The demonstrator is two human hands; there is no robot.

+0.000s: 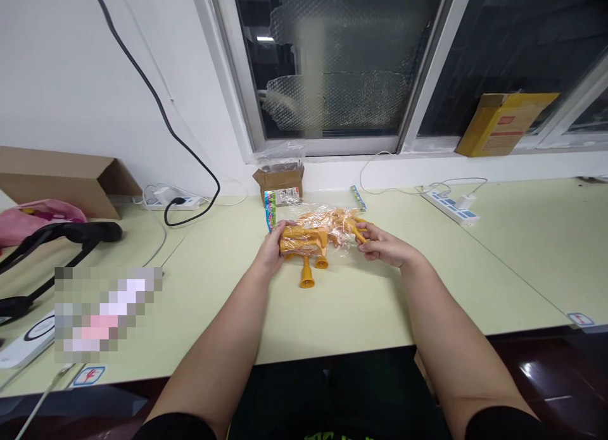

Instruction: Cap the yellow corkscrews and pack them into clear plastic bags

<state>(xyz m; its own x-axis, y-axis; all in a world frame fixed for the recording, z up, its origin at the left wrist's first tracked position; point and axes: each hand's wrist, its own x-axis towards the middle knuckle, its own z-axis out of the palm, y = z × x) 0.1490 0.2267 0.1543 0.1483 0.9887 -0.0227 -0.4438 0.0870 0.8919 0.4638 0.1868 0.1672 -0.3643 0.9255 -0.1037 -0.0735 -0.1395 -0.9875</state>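
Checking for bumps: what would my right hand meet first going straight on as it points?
The yellow-orange plastic parts in crinkled clear film, which the right hand already seems to grip.

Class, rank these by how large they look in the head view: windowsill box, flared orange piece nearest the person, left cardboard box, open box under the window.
1. left cardboard box
2. windowsill box
3. open box
4. flared orange piece

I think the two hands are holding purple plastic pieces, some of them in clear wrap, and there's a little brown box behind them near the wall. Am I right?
Almost! The plastic pieces are orange-yellow, not purple, as the head view shows. The left hand and right hand hold them, some in clear wrap, with the little brown box behind, near the wall.
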